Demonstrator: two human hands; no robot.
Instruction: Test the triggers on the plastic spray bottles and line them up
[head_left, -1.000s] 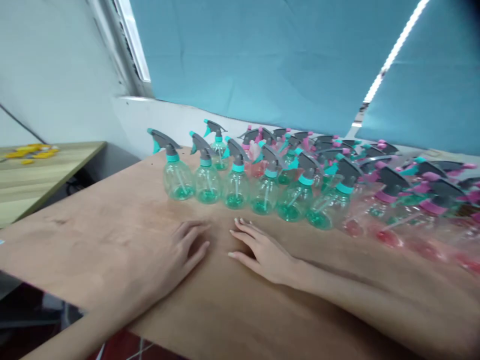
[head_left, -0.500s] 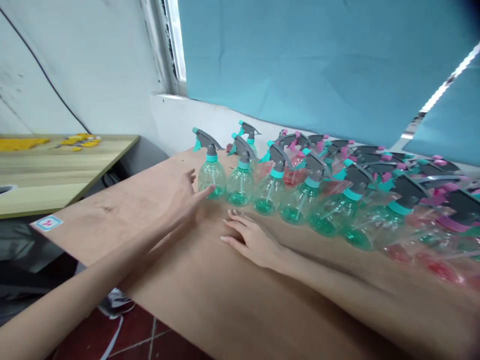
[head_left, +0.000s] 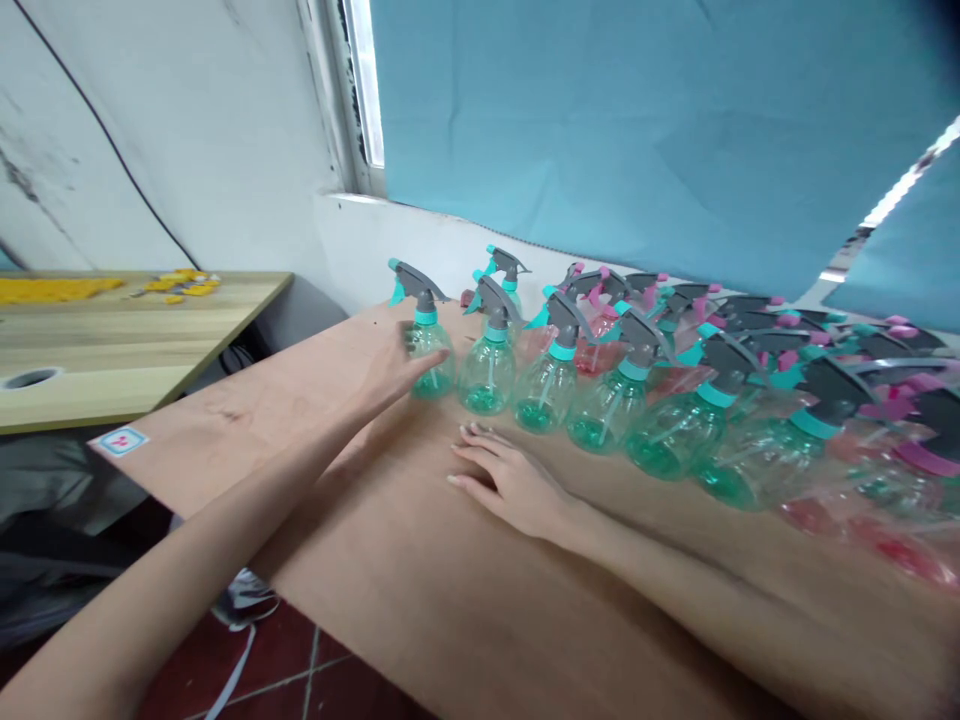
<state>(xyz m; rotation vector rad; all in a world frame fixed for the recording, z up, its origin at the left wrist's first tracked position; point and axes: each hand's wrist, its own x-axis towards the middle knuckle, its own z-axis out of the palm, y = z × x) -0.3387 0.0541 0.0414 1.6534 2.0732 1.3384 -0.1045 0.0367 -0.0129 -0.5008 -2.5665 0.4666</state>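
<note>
My left hand [head_left: 394,365] is at the leftmost green spray bottle [head_left: 433,345], a clear green round bottle with a grey and turquoise trigger head. The thumb lies across the bottle's front and the slightly blurred fingers curl round its left side. The bottle stands upright on the brown tabletop [head_left: 390,570]. My right hand [head_left: 514,480] rests on the tabletop with its fingers stretched and a little apart, holding nothing. Just beyond it stands a row of similar bottles, the nearest being another green spray bottle [head_left: 486,378].
Several pink spray bottles [head_left: 596,340] stand among green ones behind the front row and to the right. A sticker [head_left: 122,441] marks the table's left corner. At left, a second table [head_left: 187,335] bears yellow pieces [head_left: 191,284]. A blue sheet [head_left: 600,130] covers the window.
My left hand has moved in to the leftmost bottle, its fingers closing round the side. My right hand stays put on the tabletop. The view has shifted slightly.
</note>
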